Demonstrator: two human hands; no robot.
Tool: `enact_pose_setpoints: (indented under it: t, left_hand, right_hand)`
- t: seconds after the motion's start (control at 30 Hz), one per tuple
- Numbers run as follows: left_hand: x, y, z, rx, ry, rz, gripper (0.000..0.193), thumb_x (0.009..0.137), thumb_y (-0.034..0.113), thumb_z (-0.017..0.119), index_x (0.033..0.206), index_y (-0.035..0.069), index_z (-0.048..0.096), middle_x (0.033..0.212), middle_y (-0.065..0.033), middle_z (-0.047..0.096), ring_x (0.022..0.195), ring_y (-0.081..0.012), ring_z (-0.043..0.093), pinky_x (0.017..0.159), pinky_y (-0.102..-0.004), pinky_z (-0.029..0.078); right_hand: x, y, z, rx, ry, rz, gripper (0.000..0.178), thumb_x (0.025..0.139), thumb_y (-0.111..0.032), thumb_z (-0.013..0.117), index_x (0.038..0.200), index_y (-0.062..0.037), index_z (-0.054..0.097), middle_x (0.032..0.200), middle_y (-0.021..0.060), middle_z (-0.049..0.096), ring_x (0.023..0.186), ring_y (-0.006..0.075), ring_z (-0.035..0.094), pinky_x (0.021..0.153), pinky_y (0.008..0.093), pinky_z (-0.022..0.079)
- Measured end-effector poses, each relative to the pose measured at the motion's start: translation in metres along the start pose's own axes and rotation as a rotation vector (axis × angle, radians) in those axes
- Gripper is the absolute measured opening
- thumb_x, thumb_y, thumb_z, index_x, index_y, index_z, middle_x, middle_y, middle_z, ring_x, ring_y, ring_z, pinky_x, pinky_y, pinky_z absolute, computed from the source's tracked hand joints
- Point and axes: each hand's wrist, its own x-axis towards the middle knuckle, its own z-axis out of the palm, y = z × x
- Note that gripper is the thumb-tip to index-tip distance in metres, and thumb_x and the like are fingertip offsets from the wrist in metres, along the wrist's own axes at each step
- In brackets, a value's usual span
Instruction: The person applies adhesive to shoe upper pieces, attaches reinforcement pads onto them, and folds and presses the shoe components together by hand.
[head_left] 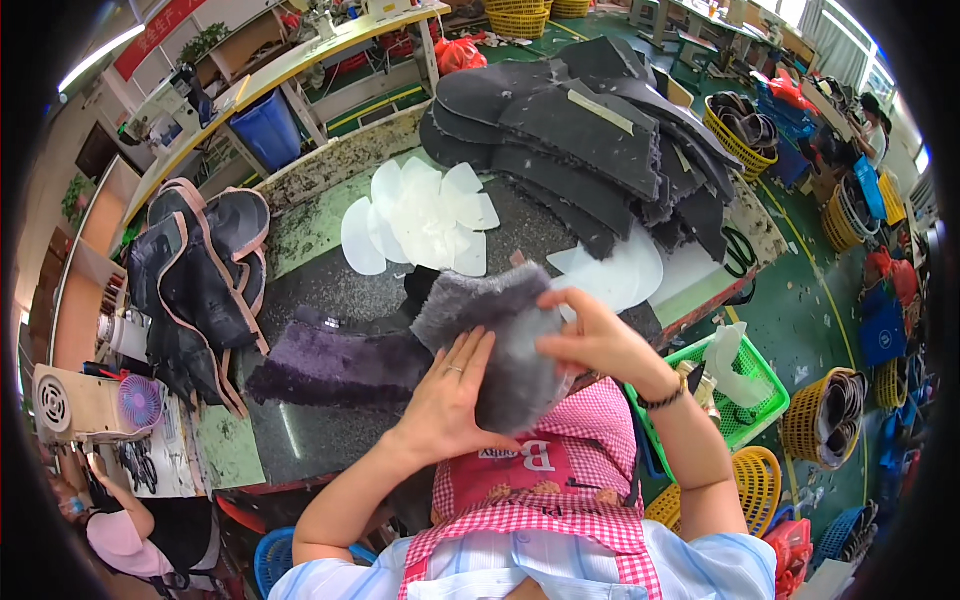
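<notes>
A grey fur piece (487, 310) with a curved outline is tilted up over the near edge of the worktable, just above my apron. Flat against its left part rests my left hand (452, 395), fingers stretched out and thumb spread along the lower edge. My right hand (600, 345) bends its fingers at the piece's right edge, gripping it there; its fingertips are partly hidden. To the left of my left hand lies a purple fur strip (340, 360). Beyond the grey piece, white shaped pattern pieces (425, 215) are fanned out on the dark table surface (310, 270).
Dark fleece sheets (560, 130) are piled at the far right. Black pieces with pink edging (195, 270) lie left. Scissors (740, 252) sit by the table's right edge. A green basket (755, 385) stands right. A small purple fan (140, 402) and another person (140, 535) are at left.
</notes>
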Motion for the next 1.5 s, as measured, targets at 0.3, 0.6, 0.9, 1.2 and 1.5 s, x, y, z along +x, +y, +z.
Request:
enact_pose_setpoints:
  t: [0.3,0.6,0.9,1.2,1.5]
  left_hand:
    - [0.011,-0.063,-0.016,-1.247,0.031,-0.725,0.041,0.093,0.026,0.059,0.123,-0.001,0.052,0.109,-0.0067,0.065,0.094,-0.0197,0.064,0.081,-0.0316,0.052]
    - [0.013,-0.068,-0.022,-1.426,0.104,-0.707,0.047,0.096,0.027,0.054,0.132,-0.002,0.044,0.125,-0.0123,0.056,0.108,-0.0224,0.059,0.090,-0.0353,0.049]
    - [0.015,-0.082,-0.013,-1.429,0.153,-0.730,0.047,0.096,0.027,0.052,0.131,-0.003,0.044,0.126,-0.0134,0.056,0.110,-0.0235,0.059,0.091,-0.0357,0.049]
    - [0.025,-0.094,-0.026,-1.628,0.116,-0.757,0.051,0.098,0.035,0.045,0.132,-0.002,0.044,0.129,-0.0158,0.054,0.113,-0.0271,0.057,0.096,-0.0401,0.047]
    - [0.035,-0.100,-0.019,-1.970,-0.087,-0.733,0.047,0.098,0.036,0.044,0.132,0.004,0.048,0.128,-0.0094,0.057,0.113,-0.0225,0.058,0.098,-0.0369,0.044]
  right_hand:
    - [-0.003,-0.010,-0.059,0.574,0.180,-0.477,0.026,0.093,-0.013,0.055,0.116,-0.0003,0.058,0.101,0.0104,0.067,0.087,0.0127,0.062,0.080,0.0276,0.051]
    - [-0.148,0.269,-0.138,-0.141,1.200,0.442,0.079,0.075,-0.049,0.074,0.123,0.0080,0.047,0.113,0.0180,0.058,0.101,0.0246,0.057,0.087,0.0340,0.045]
    - [-0.122,0.307,-0.133,-0.730,0.728,0.657,0.059,0.070,-0.037,0.076,0.105,0.0050,0.056,0.092,0.0225,0.066,0.087,0.0361,0.065,0.078,0.0409,0.051]
    - [-0.136,0.266,-0.094,-0.698,0.874,0.077,0.013,0.080,-0.013,0.068,0.091,-0.0073,0.066,0.079,0.0102,0.066,0.065,0.0228,0.063,0.061,0.0306,0.050]
    - [-0.137,0.270,-0.084,-0.790,0.725,0.206,0.020,0.076,-0.021,0.070,0.085,-0.0038,0.068,0.089,0.0133,0.066,0.083,0.0327,0.063,0.073,0.0415,0.049]
